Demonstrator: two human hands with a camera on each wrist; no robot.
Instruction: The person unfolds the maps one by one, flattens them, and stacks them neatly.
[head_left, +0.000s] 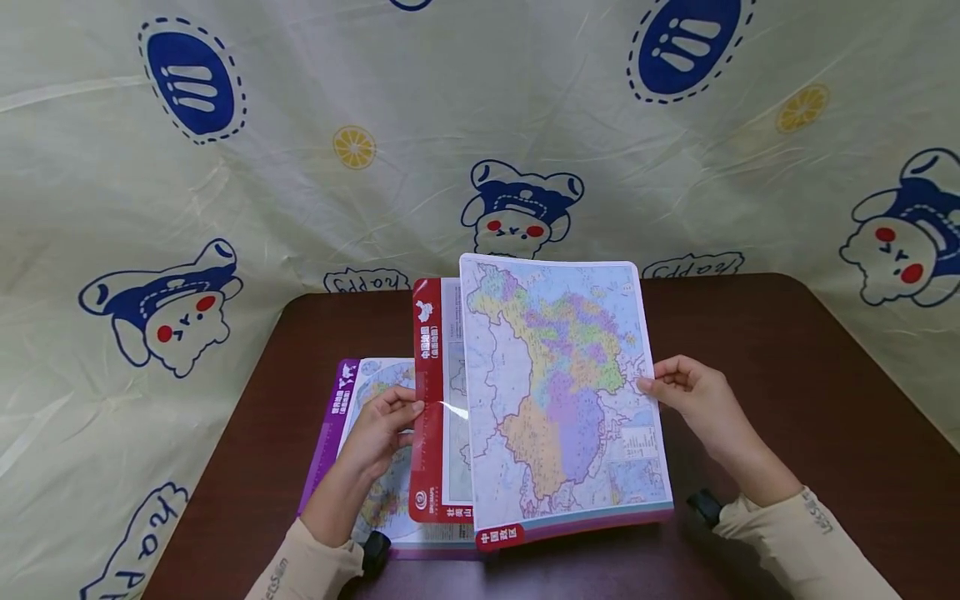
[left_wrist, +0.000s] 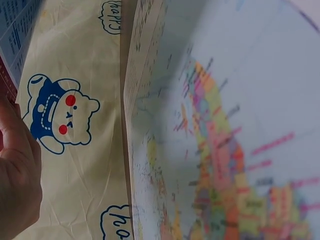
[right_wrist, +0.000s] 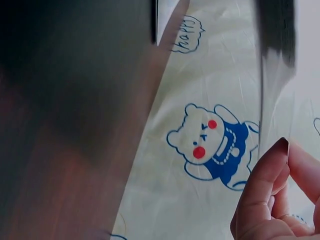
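Note:
My left hand (head_left: 375, 435) pinches the left edge of a red-bordered map sheet (head_left: 429, 417) with a glossy, partly see-through face. Overlapping its right part is a colourful map of China (head_left: 570, 400), turned sideways, with a red label at its lower corner. My right hand (head_left: 693, 400) pinches that map's right edge between thumb and fingers; the right wrist view shows the thin sheet (right_wrist: 275, 100) edge-on above the fingertips. A purple-bordered world map (head_left: 386, 500) lies beneath on the table, partly covered by the left forearm. Whether the two upper sheets are joined is hidden.
The dark brown table (head_left: 750, 333) has rounded far corners. Behind it hangs a pale cloth (head_left: 420, 208) printed with cartoon bears and orange slices. Black wrist cameras sit at both cuffs, the left one (head_left: 375, 552) close to the world map.

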